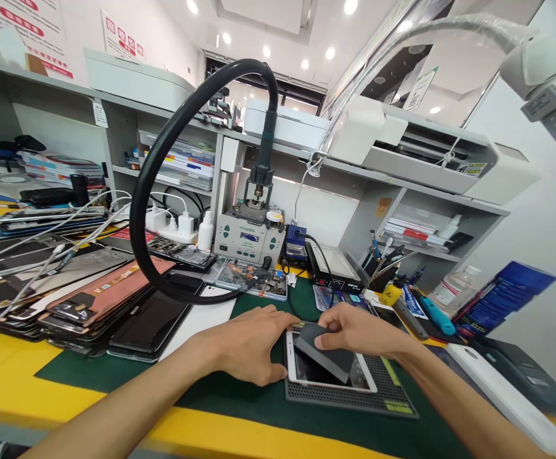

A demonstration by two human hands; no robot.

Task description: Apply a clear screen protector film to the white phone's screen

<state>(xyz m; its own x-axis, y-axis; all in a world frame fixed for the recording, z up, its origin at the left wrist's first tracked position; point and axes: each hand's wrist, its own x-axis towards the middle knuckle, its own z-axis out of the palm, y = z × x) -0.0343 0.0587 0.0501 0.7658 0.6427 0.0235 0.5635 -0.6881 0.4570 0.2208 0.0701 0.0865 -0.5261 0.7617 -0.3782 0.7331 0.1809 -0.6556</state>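
Observation:
A white-framed smartphone (368, 380) lies screen up on a dark grey perforated mat (340, 396). My right hand (345, 328) grips a dark grey block (328, 352), which looks like a sponge or foam pad, between thumb and fingers. The block rests tilted across the phone's screen and covers much of it. On the phone's left, my left hand (254, 344) has its thumb and fingers apart, with the tips at the edge of the mat and phone. It holds nothing that I can see. Some of its fingertips are hidden.
Stacked phone screens (101, 299) fill the left side of the yellow bench (0, 382). A hot-air station (247, 236) with a looping black hose (146, 191) stands behind the green mat (240, 398). At the right are a clear bottle (453, 290) and a white phone-like slab (507, 395).

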